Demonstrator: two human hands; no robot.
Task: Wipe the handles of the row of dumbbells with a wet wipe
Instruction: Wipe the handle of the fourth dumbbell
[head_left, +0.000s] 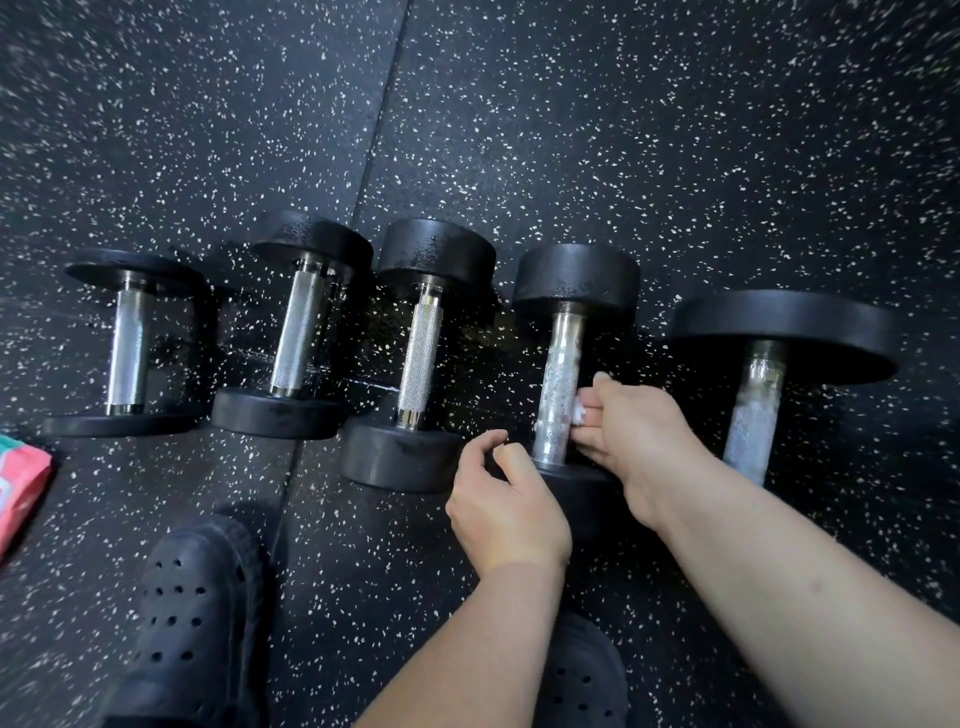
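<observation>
Several black dumbbells with knurled steel handles lie in a row on the speckled rubber floor. My right hand (631, 431) pinches a small white wet wipe (579, 413) against the right side of the fourth dumbbell's handle (558, 387). That handle and the handle of the rightmost dumbbell (756, 415) show wet streaks. My left hand (506, 506) curls over the near end plate of the fourth dumbbell, fingers at its edge. The three handles to the left (127, 353), (296, 338), (421, 358) look dry.
A pink and green wipe packet (21, 483) lies at the left edge of the floor. My two dark perforated clogs (192, 613), (582, 675) stand just below the row. A floor mat seam (374, 140) runs up from between the second and third dumbbells.
</observation>
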